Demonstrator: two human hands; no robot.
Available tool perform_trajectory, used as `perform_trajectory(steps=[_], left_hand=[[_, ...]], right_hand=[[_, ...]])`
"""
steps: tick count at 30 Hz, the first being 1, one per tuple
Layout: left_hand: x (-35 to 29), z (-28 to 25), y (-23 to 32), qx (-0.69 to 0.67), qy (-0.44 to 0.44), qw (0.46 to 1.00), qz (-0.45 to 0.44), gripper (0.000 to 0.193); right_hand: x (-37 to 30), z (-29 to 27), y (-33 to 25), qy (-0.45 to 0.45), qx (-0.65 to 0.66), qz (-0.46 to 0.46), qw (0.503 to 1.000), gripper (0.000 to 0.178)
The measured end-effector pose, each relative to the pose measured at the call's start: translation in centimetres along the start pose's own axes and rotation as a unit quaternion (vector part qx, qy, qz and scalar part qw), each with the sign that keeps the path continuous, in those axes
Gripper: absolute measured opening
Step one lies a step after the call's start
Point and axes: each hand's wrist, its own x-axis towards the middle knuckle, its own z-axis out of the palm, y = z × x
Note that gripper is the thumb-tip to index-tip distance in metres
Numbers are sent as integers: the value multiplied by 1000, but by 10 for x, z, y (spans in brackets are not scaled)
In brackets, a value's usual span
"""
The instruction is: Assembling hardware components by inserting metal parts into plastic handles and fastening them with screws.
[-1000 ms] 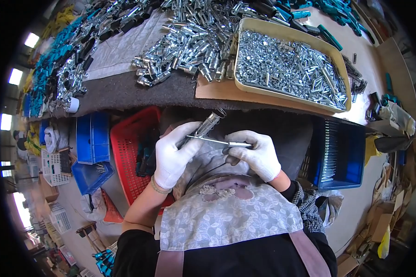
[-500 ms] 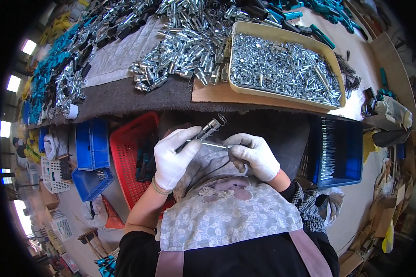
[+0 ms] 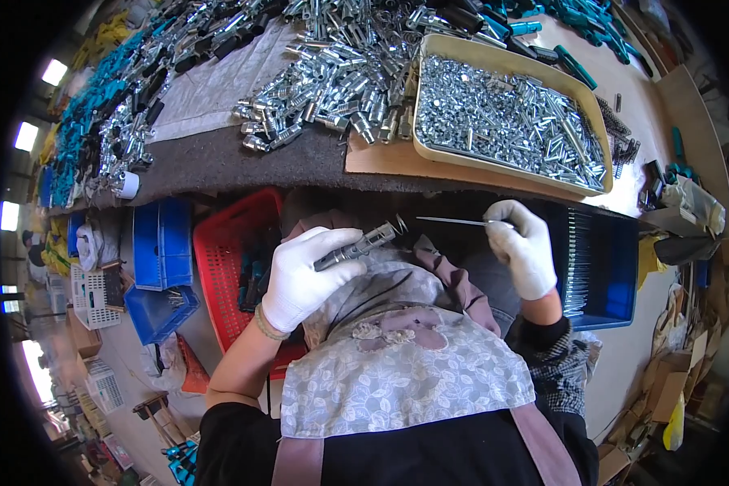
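Observation:
Both of my hands wear white gloves. Over my lap, my left hand [image 3: 304,271] is closed round a dark grey and silver metal cylinder [image 3: 373,240], tilted up to the right. A small coil spring [image 3: 401,225] sticks out at its upper end. Farther right, my right hand [image 3: 523,247] pinches one end of a thin straight metal rod [image 3: 454,220]. The rod's free tip points left toward the spring and stays apart from it.
On the bench ahead, a cream tray [image 3: 506,172] holds many small metal parts beside a heap of metal fittings [image 3: 332,81]. A red basket [image 3: 219,275] stands left of my lap, a blue bin [image 3: 616,283] with thin rods to the right. Blue bins [image 3: 162,251] stand farther left.
My right hand has moved right and up, carrying the rod away from the cylinder. My left hand has tipped the cylinder to a flatter angle. The view has shifted slightly.

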Motion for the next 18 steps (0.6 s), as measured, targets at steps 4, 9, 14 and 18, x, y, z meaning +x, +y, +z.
perform_trajectory(steps=[4, 9, 14, 18], left_hand=[[-2, 4, -2, -8, -11, 1000, 26, 35], [1, 14, 6, -19, -30, 997, 67, 31], [0, 25, 2, -24, -27, 996, 85, 28], [-2, 22, -2, -62, -38, 993, 97, 28]], right_hand=[[-3, 3, -27, -68, -138, -74, 985, 12], [-5, 21, -38, -155, -163, -23, 974, 14], [-3, 39, -16, -217, -198, -116, 949, 23], [-10, 44, -12, -220, -262, -188, 921, 31]])
